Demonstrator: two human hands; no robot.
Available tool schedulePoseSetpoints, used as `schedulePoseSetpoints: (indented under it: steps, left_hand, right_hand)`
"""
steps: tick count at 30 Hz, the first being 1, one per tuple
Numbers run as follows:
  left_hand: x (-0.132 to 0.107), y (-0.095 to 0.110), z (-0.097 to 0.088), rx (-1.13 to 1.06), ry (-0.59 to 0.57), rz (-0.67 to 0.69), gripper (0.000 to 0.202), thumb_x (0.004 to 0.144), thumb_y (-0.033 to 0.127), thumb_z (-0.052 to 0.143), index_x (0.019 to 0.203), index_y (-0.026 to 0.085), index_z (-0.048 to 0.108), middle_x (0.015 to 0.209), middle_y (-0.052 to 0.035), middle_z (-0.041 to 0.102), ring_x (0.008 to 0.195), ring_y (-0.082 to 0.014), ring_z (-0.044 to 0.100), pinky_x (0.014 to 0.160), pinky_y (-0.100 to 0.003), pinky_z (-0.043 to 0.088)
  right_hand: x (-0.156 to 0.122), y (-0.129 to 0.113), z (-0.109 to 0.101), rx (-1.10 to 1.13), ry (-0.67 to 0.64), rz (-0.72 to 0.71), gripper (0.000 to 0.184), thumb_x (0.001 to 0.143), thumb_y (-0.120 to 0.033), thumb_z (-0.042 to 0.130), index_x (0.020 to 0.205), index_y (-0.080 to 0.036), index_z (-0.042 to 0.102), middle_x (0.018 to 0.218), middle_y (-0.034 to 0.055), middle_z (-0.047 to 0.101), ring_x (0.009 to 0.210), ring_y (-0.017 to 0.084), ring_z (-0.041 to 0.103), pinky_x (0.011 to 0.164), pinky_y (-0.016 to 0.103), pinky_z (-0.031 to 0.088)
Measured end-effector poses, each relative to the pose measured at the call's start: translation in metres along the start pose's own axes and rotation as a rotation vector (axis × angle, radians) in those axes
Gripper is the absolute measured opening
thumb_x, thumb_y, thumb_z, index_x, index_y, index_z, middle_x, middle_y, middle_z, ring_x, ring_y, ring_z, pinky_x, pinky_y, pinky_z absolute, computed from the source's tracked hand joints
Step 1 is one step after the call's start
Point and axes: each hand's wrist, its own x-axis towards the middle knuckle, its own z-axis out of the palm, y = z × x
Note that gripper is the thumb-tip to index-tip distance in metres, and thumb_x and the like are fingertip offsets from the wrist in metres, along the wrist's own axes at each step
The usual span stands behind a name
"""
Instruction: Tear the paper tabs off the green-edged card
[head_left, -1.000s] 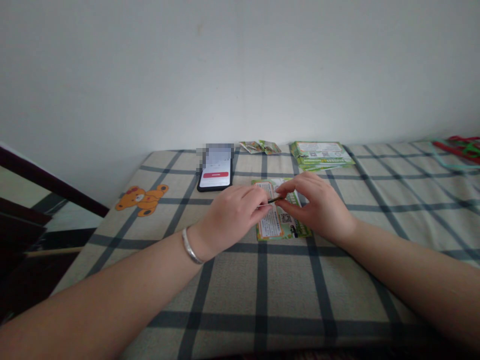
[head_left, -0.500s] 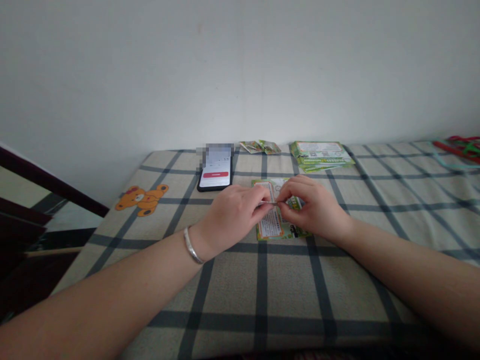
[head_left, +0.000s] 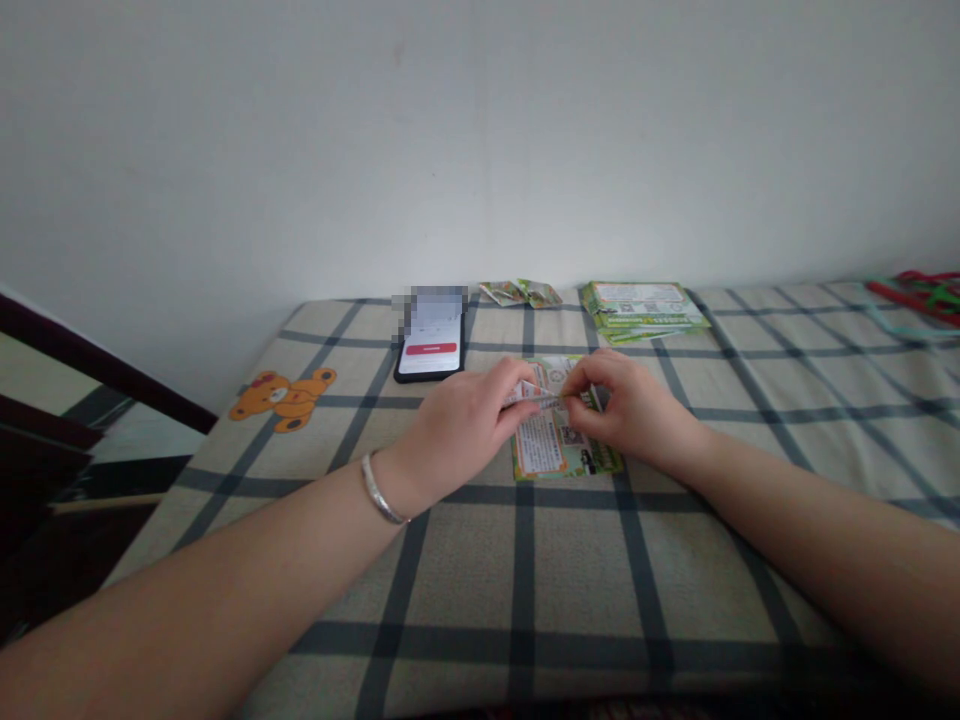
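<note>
My left hand (head_left: 476, 410) is closed in a pinch on a narrow whitish printed piece of paper (head_left: 546, 399). On its other end, the thumb and fingers of my right hand (head_left: 622, 400) are pinched together. The strip is held above a green and white printed sheet (head_left: 544, 445), which lies flat on the cloth with small text and an orange border. Whether the pinched piece is a fold of that sheet or a separate paper cannot be made out, since my fingers cover much of it.
A phone (head_left: 431, 350) with a lit screen lies behind my left hand. Two small twisted green packets (head_left: 521, 293) and a stack of similar printed sheets (head_left: 645, 305) sit near the wall. An orange bear cutout (head_left: 281, 400) is at left, red and green items (head_left: 926, 300) far right.
My right hand has shifted slightly right, and the gap between the two hands has widened. More of the pinched printed paper now shows between my fingers.
</note>
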Motion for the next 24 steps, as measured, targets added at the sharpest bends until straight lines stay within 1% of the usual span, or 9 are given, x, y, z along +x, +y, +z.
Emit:
schedulePoseSetpoints:
  steps: [5, 7, 9, 11, 15, 17, 21, 24]
  left_hand:
    - [0.000, -0.002, -0.001, -0.087, -0.015, -0.114, 0.030, 0.085, 0.018, 0.066, 0.107, 0.020, 0.046, 0.086, 0.0016, 0.068, 0.075, -0.0146, 0.066, 0.061, -0.023, 0.045]
    - [0.000, -0.003, -0.001, -0.108, -0.031, -0.148, 0.032, 0.085, 0.017, 0.065, 0.110, 0.021, 0.044, 0.082, 0.0024, 0.068, 0.075, -0.0148, 0.066, 0.061, -0.024, 0.044]
    - [0.000, -0.003, -0.002, -0.119, -0.033, -0.165, 0.034, 0.085, 0.017, 0.065, 0.111, 0.021, 0.044, 0.077, 0.0036, 0.067, 0.073, -0.0144, 0.066, 0.061, -0.024, 0.043]
    - [0.000, -0.004, -0.002, -0.127, -0.032, -0.175, 0.035, 0.085, 0.017, 0.065, 0.112, 0.021, 0.043, 0.075, 0.0042, 0.066, 0.071, -0.0142, 0.065, 0.061, -0.024, 0.042]
    - [0.000, -0.006, -0.002, -0.185, -0.042, -0.174, 0.031, 0.089, 0.015, 0.058, 0.114, 0.022, 0.042, 0.083, 0.0030, 0.069, 0.078, -0.0142, 0.066, 0.065, -0.025, 0.045]
    - [0.000, -0.006, -0.002, -0.212, -0.044, -0.180, 0.030, 0.089, 0.012, 0.055, 0.114, 0.022, 0.042, 0.086, 0.0029, 0.070, 0.079, -0.0138, 0.066, 0.064, -0.024, 0.045]
    - [0.000, -0.007, -0.001, -0.219, -0.043, -0.194, 0.031, 0.088, 0.011, 0.054, 0.115, 0.022, 0.042, 0.082, 0.0036, 0.070, 0.077, -0.0138, 0.066, 0.063, -0.024, 0.045]
    - [-0.001, -0.008, 0.000, -0.234, -0.055, -0.149, 0.032, 0.089, 0.010, 0.052, 0.117, 0.021, 0.042, 0.080, 0.0037, 0.069, 0.076, -0.0131, 0.066, 0.065, -0.024, 0.047]
  right_hand:
    - [0.001, 0.005, -0.005, 0.064, -0.015, 0.148, 0.003, 0.073, -0.019, 0.058, 0.073, -0.019, 0.060, 0.073, 0.0019, 0.063, 0.069, 0.016, 0.056, 0.064, 0.030, 0.044]
    - [0.002, 0.006, -0.006, 0.101, -0.023, 0.211, 0.005, 0.075, -0.022, 0.057, 0.074, -0.019, 0.060, 0.071, 0.0016, 0.062, 0.067, 0.016, 0.054, 0.061, 0.029, 0.043]
    - [0.002, 0.007, -0.007, 0.135, -0.017, 0.242, 0.006, 0.076, -0.024, 0.057, 0.074, -0.019, 0.059, 0.070, 0.0013, 0.061, 0.064, 0.015, 0.052, 0.060, 0.028, 0.042]
    - [0.003, 0.008, -0.008, 0.166, -0.011, 0.259, 0.006, 0.076, -0.025, 0.057, 0.075, -0.019, 0.060, 0.070, 0.0011, 0.060, 0.064, 0.015, 0.052, 0.059, 0.028, 0.042]
    - [0.003, 0.011, -0.010, 0.191, 0.020, 0.296, 0.006, 0.078, -0.023, 0.056, 0.076, -0.019, 0.061, 0.069, 0.0007, 0.060, 0.062, 0.014, 0.051, 0.057, 0.027, 0.039]
    - [0.003, 0.014, -0.010, 0.187, 0.045, 0.299, 0.007, 0.079, -0.023, 0.056, 0.077, -0.019, 0.061, 0.068, 0.0006, 0.060, 0.062, 0.014, 0.050, 0.057, 0.027, 0.038]
    - [0.003, 0.018, -0.008, 0.169, 0.058, 0.281, 0.007, 0.080, -0.023, 0.056, 0.078, -0.019, 0.061, 0.070, 0.0007, 0.061, 0.064, 0.015, 0.051, 0.058, 0.028, 0.039]
    - [0.003, 0.020, -0.005, 0.141, 0.054, 0.264, 0.008, 0.080, -0.023, 0.056, 0.080, -0.019, 0.063, 0.072, 0.0011, 0.062, 0.066, 0.015, 0.053, 0.059, 0.029, 0.040]
